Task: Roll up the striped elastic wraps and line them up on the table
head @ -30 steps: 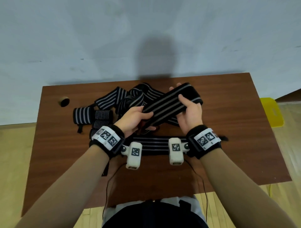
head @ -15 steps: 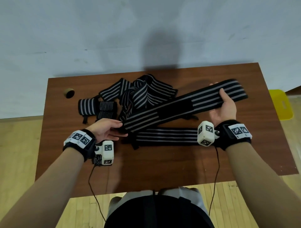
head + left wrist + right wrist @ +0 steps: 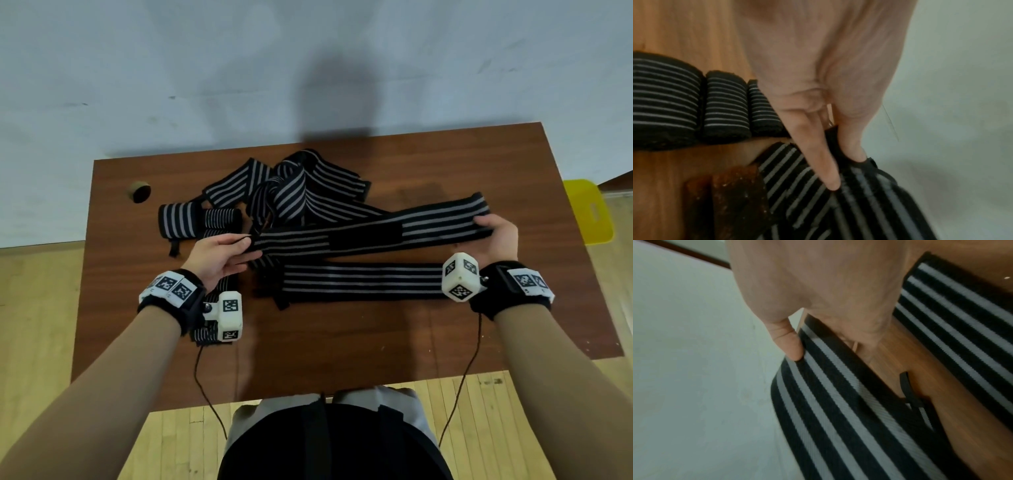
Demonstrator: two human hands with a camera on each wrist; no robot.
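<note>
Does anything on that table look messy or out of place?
Yes. Behind the wrap stretched between the left hand and right hand, a tangled pile of unrolled wraps lies crisscrossed at the table's far side, and another flat wrap lies nearer. Only the rolls at the left sit neatly side by side.

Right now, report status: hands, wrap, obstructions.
Left hand and right hand each grip an end of the stretched wrap. Not yet rolled. Rolled wraps at left; flat wrap lies beneath.
</note>
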